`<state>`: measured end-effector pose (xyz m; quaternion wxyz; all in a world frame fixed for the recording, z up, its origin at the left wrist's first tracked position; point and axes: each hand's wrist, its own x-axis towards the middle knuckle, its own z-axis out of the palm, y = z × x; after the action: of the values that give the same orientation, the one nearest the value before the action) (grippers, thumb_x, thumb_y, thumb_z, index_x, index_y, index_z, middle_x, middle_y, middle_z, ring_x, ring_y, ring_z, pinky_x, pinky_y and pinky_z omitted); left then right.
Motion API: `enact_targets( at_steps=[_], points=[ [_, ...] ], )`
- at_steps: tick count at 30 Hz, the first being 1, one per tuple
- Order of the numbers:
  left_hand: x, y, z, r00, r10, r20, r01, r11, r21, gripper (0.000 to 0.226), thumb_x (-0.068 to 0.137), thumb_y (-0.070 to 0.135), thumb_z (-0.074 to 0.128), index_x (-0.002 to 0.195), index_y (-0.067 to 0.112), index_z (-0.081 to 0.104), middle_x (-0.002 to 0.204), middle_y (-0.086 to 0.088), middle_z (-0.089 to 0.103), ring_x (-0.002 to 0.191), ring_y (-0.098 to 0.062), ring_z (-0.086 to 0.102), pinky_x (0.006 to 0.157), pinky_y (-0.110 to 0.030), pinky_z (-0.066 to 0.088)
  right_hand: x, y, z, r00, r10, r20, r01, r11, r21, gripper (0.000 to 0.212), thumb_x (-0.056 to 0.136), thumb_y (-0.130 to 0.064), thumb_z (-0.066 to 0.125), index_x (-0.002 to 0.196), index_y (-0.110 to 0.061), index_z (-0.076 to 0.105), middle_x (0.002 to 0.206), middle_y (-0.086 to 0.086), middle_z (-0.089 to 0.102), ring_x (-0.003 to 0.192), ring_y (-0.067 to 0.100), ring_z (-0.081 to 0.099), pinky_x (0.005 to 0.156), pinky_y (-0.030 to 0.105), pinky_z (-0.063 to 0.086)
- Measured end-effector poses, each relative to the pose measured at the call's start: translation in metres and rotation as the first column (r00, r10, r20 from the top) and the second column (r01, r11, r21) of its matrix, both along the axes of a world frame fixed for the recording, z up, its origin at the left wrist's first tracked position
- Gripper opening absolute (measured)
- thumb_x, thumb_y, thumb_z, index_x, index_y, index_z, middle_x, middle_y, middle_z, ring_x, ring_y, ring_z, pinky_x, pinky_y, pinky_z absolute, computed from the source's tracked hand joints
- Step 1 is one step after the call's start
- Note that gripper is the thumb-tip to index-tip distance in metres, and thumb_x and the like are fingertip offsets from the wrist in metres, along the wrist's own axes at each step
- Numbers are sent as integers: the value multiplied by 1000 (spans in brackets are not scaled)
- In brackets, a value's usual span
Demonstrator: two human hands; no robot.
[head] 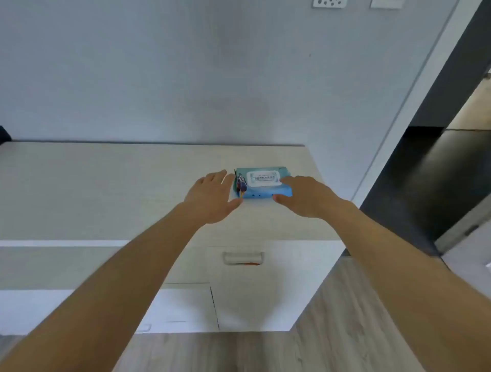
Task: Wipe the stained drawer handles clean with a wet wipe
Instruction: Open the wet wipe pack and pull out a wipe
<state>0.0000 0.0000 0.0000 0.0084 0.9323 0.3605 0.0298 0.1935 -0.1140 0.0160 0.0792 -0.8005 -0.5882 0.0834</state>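
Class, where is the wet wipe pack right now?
In the head view, the wet wipe pack lies on the cabinet top, right of centre, between both hands.

Wall sockets (329, 3) above; wood floor (345, 332) below.

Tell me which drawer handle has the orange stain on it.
The upper drawer handle, below the wipes pack; orange streaks its lower edge. The lower handle looks plain.

"75" on wipes pack (263, 183) lid label, rest blurred
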Motion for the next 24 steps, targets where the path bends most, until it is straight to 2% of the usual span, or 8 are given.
enact_targets(
  at_steps=[3,7,9,12,16,18,21,24],
  points=[
    [18,18,-11,1000,19,-21,-20,999,-26,69,97,51,38,150,15,13,158,-7,12,143,-24,17,115,-37,18,11,23,-14,1000,8,-24,-9,998,-57,58,94,-49,44,143,-20,31,141,8,42,122,27,46,96,38,43],
    [45,38,-34,999,33,-15,-34,996,-82,69,97,51,40,151,17,13,159,-6,10,144,-23,16,115,-37,19,27,51,-42,994,38,104,-26,993,-119,51,94,-50,42,134,-18,40,131,9,48,113,27,49,85,36,43],
    [58,44,-44,998,50,23,-47,994,-102,69,96,50,42,151,19,14,160,-5,7,144,-23,14,115,-37,19,37,61,-56,990,57,131,-44,994,-97,49,95,-47,42,133,-16,40,132,10,45,116,27,44,86,37,43],
    [75,53,-60,997,70,43,-64,991,-117,71,97,50,40,152,20,7,160,-2,-3,146,-19,3,117,-35,12,54,75,-74,996,74,56,-72,996,-50,52,96,-43,43,138,-15,34,142,11,34,127,28,34,96,38,39],
    [91,63,-80,995,100,1,-99,984,-151,70,97,54,29,152,26,-3,160,-1,-11,147,-16,-6,119,-34,4,73,94,-89,996,86,12,-87,994,60,57,96,-42,43,144,-13,28,153,13,20,140,27,16,114,38,19],
    [94,64,-88,994,96,-43,-101,986,-130,68,97,55,24,151,27,-6,160,-2,-8,146,-17,-7,118,-35,1,74,97,-95,995,76,-67,-68,990,123,58,96,-42,45,143,-12,30,150,12,27,139,27,18,113,37,23],
    [88,60,-99,995,92,-44,-95,991,-89,67,95,59,17,151,29,-5,160,-3,-2,147,-18,-5,118,-36,0,71,91,-106,993,87,-80,-68,973,220,57,93,-44,49,140,-13,37,139,10,39,129,27,31,104,36,34],
    [77,54,-98,993,56,99,-53,998,-33,70,92,63,14,150,26,23,156,-10,24,145,-25,19,118,-41,9,73,86,-109,993,112,-45,-90,932,350,52,87,-46,59,127,-14,52,119,9,50,112,28,43,91,36,40]
  ],
)
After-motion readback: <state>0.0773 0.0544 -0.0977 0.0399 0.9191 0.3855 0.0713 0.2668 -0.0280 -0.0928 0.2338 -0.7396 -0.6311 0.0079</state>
